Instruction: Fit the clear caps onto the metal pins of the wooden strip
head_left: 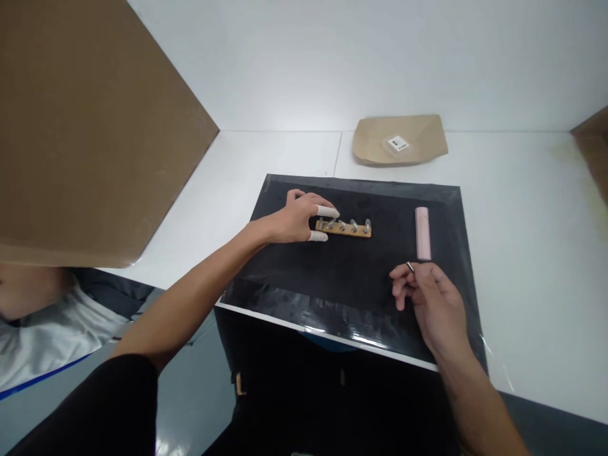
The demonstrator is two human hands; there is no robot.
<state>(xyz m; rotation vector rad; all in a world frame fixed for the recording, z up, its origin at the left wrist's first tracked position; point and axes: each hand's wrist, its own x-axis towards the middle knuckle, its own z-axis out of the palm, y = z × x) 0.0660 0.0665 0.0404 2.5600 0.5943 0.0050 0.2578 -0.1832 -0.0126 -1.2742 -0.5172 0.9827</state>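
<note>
My left hand [308, 215] wears white finger cots on its thumb and index finger. Those two fingers close around the left end of a narrow wooden strip [349, 232], the thumb at its front edge and the index at its back. Several shiny, clear-and-metal small pieces stand in a row along the strip, some leaning. To the right, my right hand [434, 301] pinches a small silver metal piece [410, 268] between thumb and fingers; its lower end is hidden. Just beyond that hand lies a pink bar-shaped block [422, 233].
A black mat [308, 272] covers the front of the white table [532, 253]. At the back sits a brown paper tray [427, 136] holding a small labelled clear packet [398, 144]. A brown panel [95, 126] stands at left, with part of another person [38, 297] below it.
</note>
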